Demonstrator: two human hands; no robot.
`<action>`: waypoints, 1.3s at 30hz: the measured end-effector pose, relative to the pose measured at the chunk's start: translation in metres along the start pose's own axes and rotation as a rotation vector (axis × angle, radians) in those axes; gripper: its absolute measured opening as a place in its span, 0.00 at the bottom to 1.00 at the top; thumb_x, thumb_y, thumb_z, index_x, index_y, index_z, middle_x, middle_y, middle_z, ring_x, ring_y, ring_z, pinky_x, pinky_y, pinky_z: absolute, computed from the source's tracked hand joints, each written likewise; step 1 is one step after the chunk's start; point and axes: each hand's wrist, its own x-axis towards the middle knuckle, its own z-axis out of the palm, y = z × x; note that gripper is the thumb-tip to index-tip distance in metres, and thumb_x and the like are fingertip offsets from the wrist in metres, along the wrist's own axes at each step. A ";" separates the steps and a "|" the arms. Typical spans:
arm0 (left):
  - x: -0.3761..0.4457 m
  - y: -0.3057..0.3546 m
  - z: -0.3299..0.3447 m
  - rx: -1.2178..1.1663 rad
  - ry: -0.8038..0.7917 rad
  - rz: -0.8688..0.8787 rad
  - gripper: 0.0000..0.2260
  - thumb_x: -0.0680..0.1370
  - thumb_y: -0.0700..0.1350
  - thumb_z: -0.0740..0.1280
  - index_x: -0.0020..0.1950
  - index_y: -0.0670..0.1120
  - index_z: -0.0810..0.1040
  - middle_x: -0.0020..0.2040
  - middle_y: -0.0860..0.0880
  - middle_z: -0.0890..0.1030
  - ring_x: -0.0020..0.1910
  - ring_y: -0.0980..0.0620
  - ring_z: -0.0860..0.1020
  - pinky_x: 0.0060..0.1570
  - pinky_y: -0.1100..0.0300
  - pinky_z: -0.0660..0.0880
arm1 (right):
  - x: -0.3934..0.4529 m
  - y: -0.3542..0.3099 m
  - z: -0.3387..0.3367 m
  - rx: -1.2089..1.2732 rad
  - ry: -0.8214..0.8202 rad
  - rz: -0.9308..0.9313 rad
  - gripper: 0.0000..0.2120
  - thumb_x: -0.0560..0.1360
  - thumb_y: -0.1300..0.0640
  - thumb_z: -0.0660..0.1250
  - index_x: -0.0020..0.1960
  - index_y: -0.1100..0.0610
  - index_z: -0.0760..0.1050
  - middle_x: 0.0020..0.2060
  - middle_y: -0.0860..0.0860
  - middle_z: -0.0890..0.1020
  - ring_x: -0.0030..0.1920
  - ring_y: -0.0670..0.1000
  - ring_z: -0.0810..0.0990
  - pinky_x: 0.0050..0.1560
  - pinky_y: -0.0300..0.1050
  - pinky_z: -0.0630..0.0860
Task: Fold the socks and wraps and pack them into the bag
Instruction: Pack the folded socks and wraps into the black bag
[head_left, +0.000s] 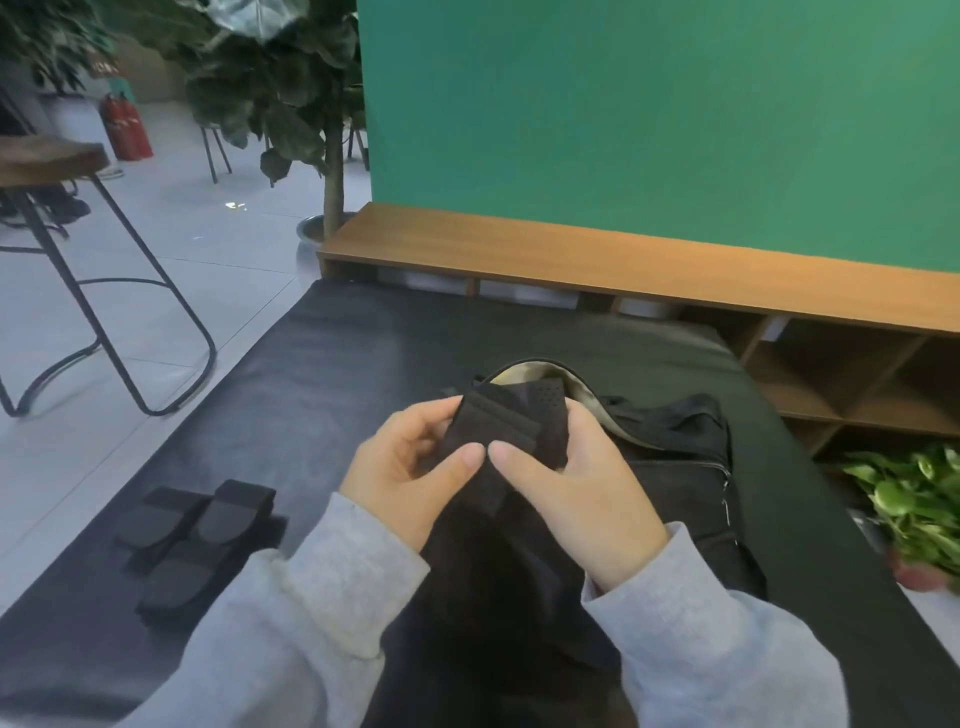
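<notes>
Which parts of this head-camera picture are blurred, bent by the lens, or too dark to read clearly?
Head view: the potted greens at the right edge are smeared; the bench slants and the stool leans, from wide-angle bending; the black wrap held by the left hand and right hand blends into the black bag and dark mat.

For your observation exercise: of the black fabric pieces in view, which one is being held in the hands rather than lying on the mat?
The perforated black wrap, gripped by the left hand and right hand above the bag; the folded pieces lie untouched on the mat.
</notes>
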 end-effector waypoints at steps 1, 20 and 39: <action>0.003 0.000 0.003 0.017 -0.006 0.005 0.16 0.67 0.51 0.70 0.55 0.56 0.80 0.51 0.50 0.82 0.53 0.48 0.79 0.57 0.45 0.75 | 0.001 0.000 -0.003 -0.027 0.031 -0.017 0.14 0.72 0.58 0.69 0.57 0.51 0.73 0.44 0.42 0.82 0.45 0.37 0.80 0.44 0.31 0.77; -0.008 -0.033 -0.009 1.125 -0.540 0.071 0.10 0.79 0.56 0.58 0.57 0.62 0.75 0.52 0.67 0.66 0.64 0.66 0.61 0.66 0.60 0.38 | 0.031 0.020 -0.020 -0.503 0.238 0.008 0.19 0.72 0.55 0.70 0.57 0.52 0.63 0.42 0.42 0.73 0.47 0.46 0.74 0.47 0.36 0.72; -0.027 -0.049 -0.038 0.857 -0.265 0.496 0.04 0.68 0.51 0.68 0.42 0.59 0.77 0.37 0.62 0.76 0.44 0.60 0.73 0.47 0.48 0.74 | 0.078 0.080 0.054 -0.845 0.044 0.193 0.19 0.75 0.56 0.68 0.62 0.58 0.66 0.60 0.55 0.75 0.62 0.55 0.73 0.62 0.48 0.72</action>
